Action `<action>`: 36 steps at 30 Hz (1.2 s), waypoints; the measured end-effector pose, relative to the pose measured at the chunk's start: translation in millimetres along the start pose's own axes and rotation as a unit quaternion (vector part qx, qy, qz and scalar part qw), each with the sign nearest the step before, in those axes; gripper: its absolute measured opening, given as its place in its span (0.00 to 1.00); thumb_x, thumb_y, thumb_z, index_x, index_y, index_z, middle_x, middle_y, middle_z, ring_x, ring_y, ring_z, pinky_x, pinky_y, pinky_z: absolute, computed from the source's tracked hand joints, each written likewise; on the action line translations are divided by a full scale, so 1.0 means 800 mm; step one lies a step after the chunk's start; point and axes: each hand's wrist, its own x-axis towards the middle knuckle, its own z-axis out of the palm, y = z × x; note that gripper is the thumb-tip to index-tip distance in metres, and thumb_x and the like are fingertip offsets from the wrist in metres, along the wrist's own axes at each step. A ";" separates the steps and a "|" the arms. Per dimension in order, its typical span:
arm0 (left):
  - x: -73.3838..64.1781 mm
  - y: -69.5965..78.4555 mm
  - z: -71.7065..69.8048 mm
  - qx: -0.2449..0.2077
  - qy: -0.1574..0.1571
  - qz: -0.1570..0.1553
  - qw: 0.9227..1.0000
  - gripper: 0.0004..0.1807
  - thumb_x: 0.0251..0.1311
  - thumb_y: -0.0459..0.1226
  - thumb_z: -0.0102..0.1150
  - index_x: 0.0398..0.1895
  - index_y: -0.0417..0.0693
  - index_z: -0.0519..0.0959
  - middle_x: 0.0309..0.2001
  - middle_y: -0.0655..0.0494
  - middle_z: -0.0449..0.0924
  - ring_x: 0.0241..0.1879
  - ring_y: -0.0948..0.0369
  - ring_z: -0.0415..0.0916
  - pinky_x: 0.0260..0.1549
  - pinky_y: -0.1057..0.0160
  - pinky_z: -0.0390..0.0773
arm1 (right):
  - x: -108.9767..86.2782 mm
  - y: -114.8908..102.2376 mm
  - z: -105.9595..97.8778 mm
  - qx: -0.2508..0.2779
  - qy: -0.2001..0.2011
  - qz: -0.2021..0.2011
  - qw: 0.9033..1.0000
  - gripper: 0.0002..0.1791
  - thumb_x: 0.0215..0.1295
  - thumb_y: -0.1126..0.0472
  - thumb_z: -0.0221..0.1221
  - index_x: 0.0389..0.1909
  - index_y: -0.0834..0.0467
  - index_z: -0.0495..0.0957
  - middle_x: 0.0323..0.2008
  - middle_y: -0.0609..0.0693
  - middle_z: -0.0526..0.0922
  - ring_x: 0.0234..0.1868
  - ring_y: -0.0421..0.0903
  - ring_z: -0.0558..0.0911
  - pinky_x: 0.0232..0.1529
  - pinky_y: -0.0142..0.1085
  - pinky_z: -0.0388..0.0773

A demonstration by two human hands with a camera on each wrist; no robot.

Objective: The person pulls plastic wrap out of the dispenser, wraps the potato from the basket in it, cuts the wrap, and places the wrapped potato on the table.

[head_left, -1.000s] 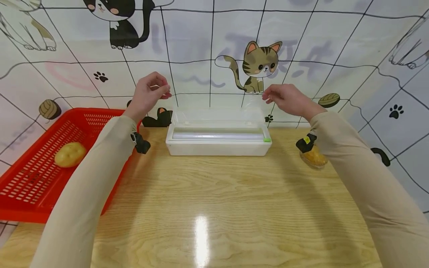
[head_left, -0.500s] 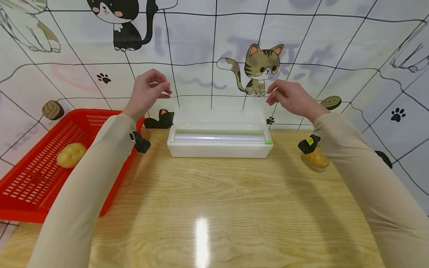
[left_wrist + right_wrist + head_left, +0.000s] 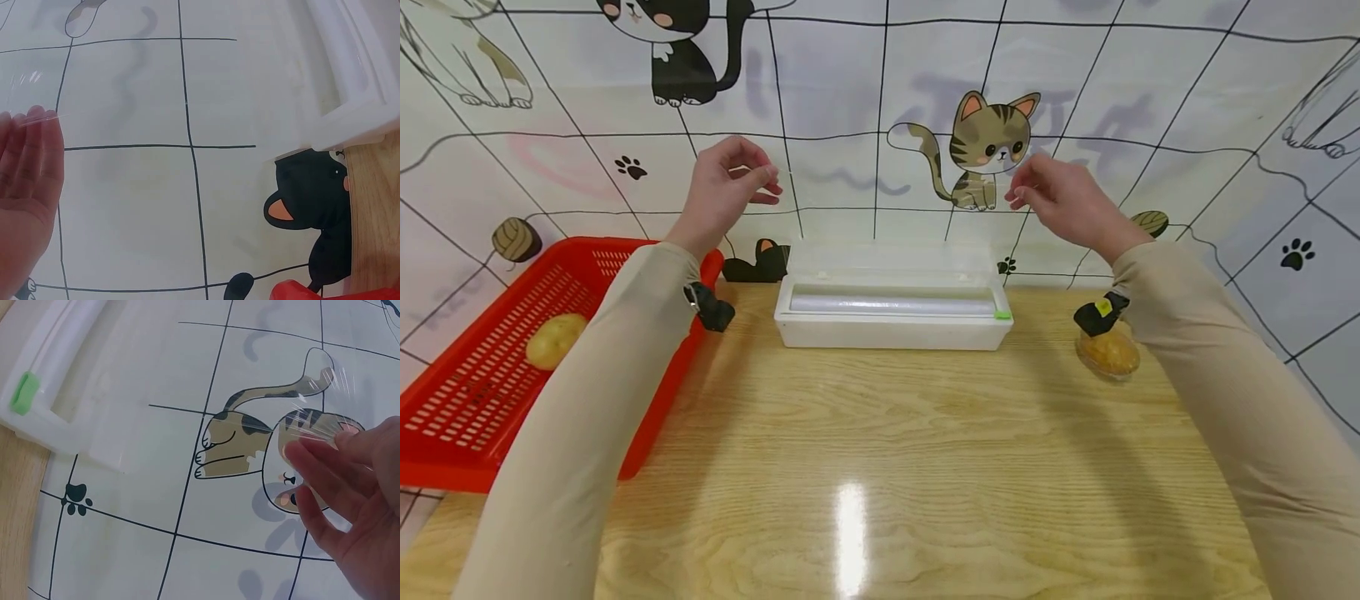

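Observation:
A thin clear sheet of cling film point(image 3: 322, 419) spans between the two raised hands in front of the wall. The right hand point(image 3: 1071, 200) pinches one corner between thumb and fingers, and creases fan out from the grip in the right wrist view. Its other side is pinched by the left hand point(image 3: 722, 187); a film edge crosses those fingertips in the left wrist view. Below and between the hands, a white cling film dispenser point(image 3: 891, 336) rests on the table with its translucent lid point(image 3: 891, 260) raised. Inside lies the film roll point(image 3: 891, 306), with a green slider point(image 3: 1002, 315) at the right end.
A red perforated basket point(image 3: 655, 425) stands at the left, partly behind the left sleeve, with a potato point(image 3: 555, 340) in it. Yellowish food in a clear covering point(image 3: 1108, 354) sits beside the right forearm. A cat-patterned wall point(image 3: 835, 92) rises behind the wooden table point(image 3: 865, 425).
Both hands have risen slightly, and the right hand has shifted a little to the right. The dispenser, basket and potato stay where they were.

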 end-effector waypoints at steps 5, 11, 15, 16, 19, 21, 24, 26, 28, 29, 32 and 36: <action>0.000 0.009 -0.001 -0.004 -0.001 0.002 1.000 0.08 0.66 0.33 0.57 0.44 0.39 0.75 0.39 0.48 0.78 0.38 0.57 0.80 0.40 0.66 0.79 | -0.001 -0.003 -0.004 -0.012 0.034 0.009 0.999 0.10 0.73 0.68 0.47 0.51 0.68 0.69 0.48 0.63 0.78 0.48 0.59 0.80 0.48 0.52 0.73; 0.004 0.018 -0.002 -0.014 -0.003 0.014 1.000 0.07 0.65 0.33 0.57 0.43 0.41 0.75 0.41 0.44 0.77 0.38 0.56 0.80 0.40 0.66 0.80 | -0.002 -0.011 -0.011 -0.039 0.081 0.025 0.996 0.11 0.72 0.66 0.50 0.49 0.67 0.73 0.46 0.62 0.80 0.48 0.60 0.79 0.46 0.51 0.71; 0.006 0.020 -0.001 -0.021 0.001 0.016 1.000 0.04 0.65 0.32 0.57 0.41 0.43 0.75 0.38 0.47 0.78 0.37 0.56 0.80 0.39 0.65 0.80 | -0.003 -0.017 -0.016 -0.047 0.078 0.037 0.995 0.13 0.72 0.64 0.51 0.51 0.68 0.75 0.47 0.64 0.80 0.49 0.61 0.78 0.48 0.52 0.69; 0.006 0.021 -0.001 -0.018 0.003 0.017 1.000 0.04 0.65 0.32 0.57 0.41 0.42 0.75 0.38 0.47 0.78 0.37 0.56 0.80 0.39 0.66 0.80 | -0.003 -0.019 -0.018 -0.051 0.076 0.039 0.995 0.14 0.72 0.64 0.51 0.51 0.68 0.75 0.48 0.64 0.80 0.49 0.61 0.78 0.49 0.52 0.69; 0.008 0.024 -0.001 -0.006 0.008 0.017 1.000 0.05 0.65 0.33 0.57 0.41 0.42 0.75 0.39 0.46 0.78 0.37 0.56 0.80 0.39 0.66 0.80 | -0.002 -0.022 -0.022 -0.067 0.072 0.039 0.994 0.15 0.72 0.64 0.52 0.53 0.68 0.77 0.48 0.65 0.81 0.48 0.61 0.79 0.49 0.53 0.68; 0.009 0.028 -0.002 0.004 0.012 0.017 1.000 0.07 0.66 0.33 0.57 0.43 0.41 0.75 0.40 0.46 0.78 0.38 0.56 0.80 0.40 0.66 0.80 | -0.001 -0.025 -0.025 -0.076 0.073 0.037 0.994 0.15 0.73 0.63 0.51 0.52 0.68 0.78 0.48 0.64 0.81 0.46 0.61 0.79 0.45 0.51 0.69; 0.011 0.032 -0.004 0.008 0.016 0.018 1.000 0.07 0.65 0.34 0.57 0.44 0.41 0.75 0.41 0.46 0.78 0.38 0.57 0.80 0.40 0.66 0.80 | 0.001 -0.030 -0.028 -0.084 0.081 0.036 0.993 0.15 0.73 0.62 0.51 0.51 0.67 0.79 0.47 0.64 0.82 0.43 0.60 0.79 0.37 0.46 0.67; 0.012 0.035 -0.006 0.008 0.018 0.017 1.000 0.07 0.65 0.34 0.57 0.44 0.41 0.75 0.42 0.46 0.78 0.38 0.57 0.80 0.40 0.66 0.79 | 0.003 -0.032 -0.030 -0.086 0.085 0.039 0.992 0.15 0.73 0.62 0.51 0.50 0.67 0.79 0.47 0.64 0.82 0.42 0.60 0.79 0.34 0.43 0.64; 0.012 0.036 -0.008 0.007 0.019 0.016 1.000 0.07 0.65 0.34 0.57 0.43 0.42 0.75 0.42 0.46 0.78 0.38 0.57 0.80 0.40 0.66 0.79 | 0.004 -0.034 -0.032 -0.091 0.085 0.043 0.991 0.15 0.73 0.62 0.50 0.50 0.68 0.79 0.47 0.65 0.82 0.43 0.60 0.79 0.33 0.42 0.63; 0.013 0.038 -0.009 0.008 0.020 0.015 1.000 0.07 0.65 0.34 0.57 0.43 0.43 0.76 0.42 0.46 0.78 0.38 0.58 0.80 0.40 0.67 0.79 | 0.005 -0.035 -0.032 -0.093 0.084 0.045 0.991 0.16 0.73 0.62 0.50 0.51 0.68 0.79 0.47 0.65 0.81 0.44 0.61 0.79 0.33 0.42 0.64; 0.013 0.041 -0.011 0.018 0.019 0.018 1.000 0.05 0.65 0.34 0.57 0.42 0.43 0.76 0.41 0.48 0.78 0.39 0.58 0.80 0.39 0.68 0.79 | 0.007 -0.038 -0.034 -0.097 0.082 0.049 0.991 0.16 0.73 0.61 0.50 0.52 0.68 0.78 0.48 0.66 0.81 0.45 0.61 0.78 0.32 0.43 0.64; 0.016 0.049 -0.012 0.023 0.014 0.024 0.999 0.04 0.65 0.33 0.57 0.41 0.44 0.76 0.40 0.49 0.77 0.38 0.58 0.79 0.37 0.69 0.79 | 0.007 -0.040 -0.037 -0.103 0.087 0.052 0.989 0.16 0.73 0.62 0.50 0.52 0.68 0.77 0.49 0.66 0.80 0.47 0.61 0.78 0.35 0.44 0.65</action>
